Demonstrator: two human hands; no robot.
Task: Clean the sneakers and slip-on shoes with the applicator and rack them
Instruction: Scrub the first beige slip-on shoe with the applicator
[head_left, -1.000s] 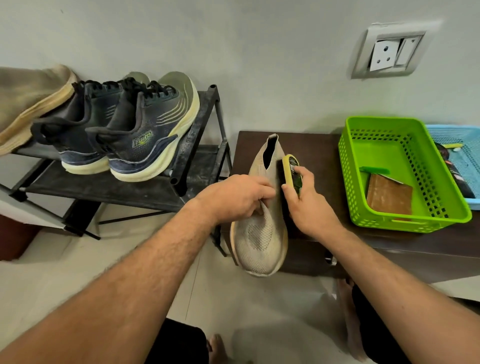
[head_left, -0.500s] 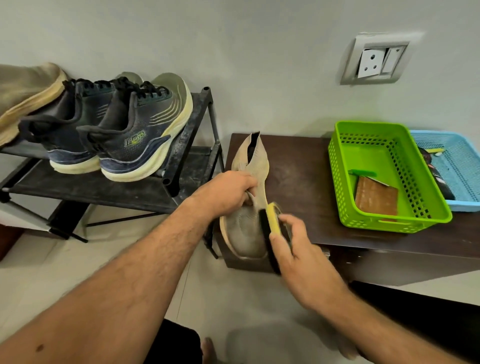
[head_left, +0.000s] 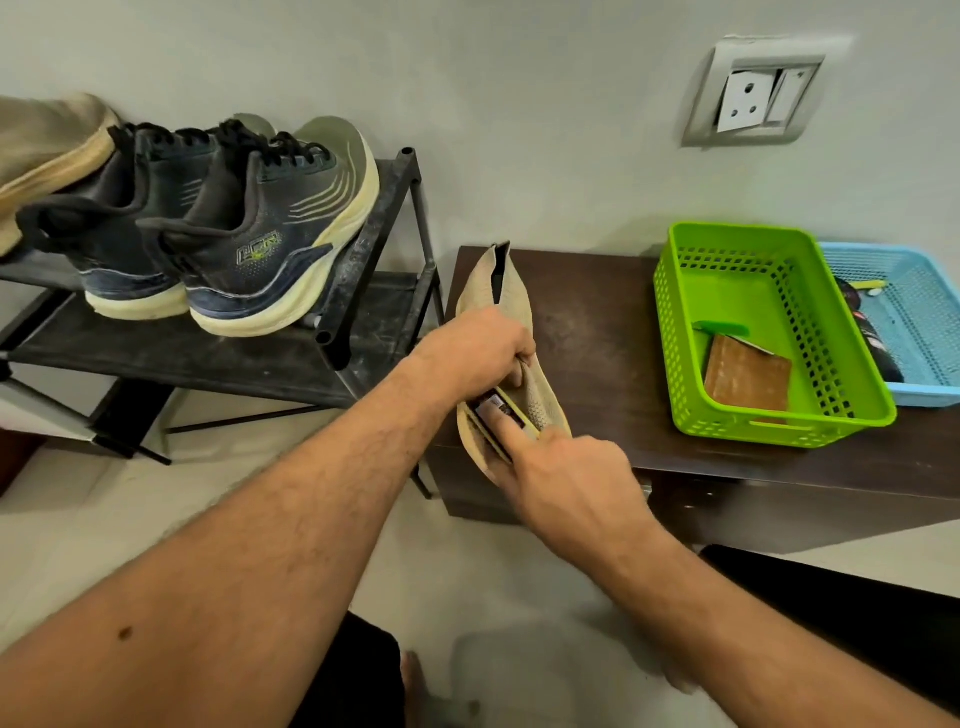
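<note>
Beige slip-on shoe (head_left: 506, 306) held in left hand's (head_left: 480, 353) grip, right hand (head_left: 566, 483) clamping the applicator (head_left: 498, 415) against it.

Two bare forearms, no sleeves in view, both hairy on the upper side. Left forearm (head_left: 249, 561) has a small dark mole near the lower left of frame. No watch, rings or bands on the left hand (head_left: 475, 351) or right hand (head_left: 576, 488). Black garment on the legs, shorts or trousers cannot tell, seen at bottom centre (head_left: 353, 680) and lower right. Bare foot (head_left: 413, 675) on the floor, partly blurred.
</note>
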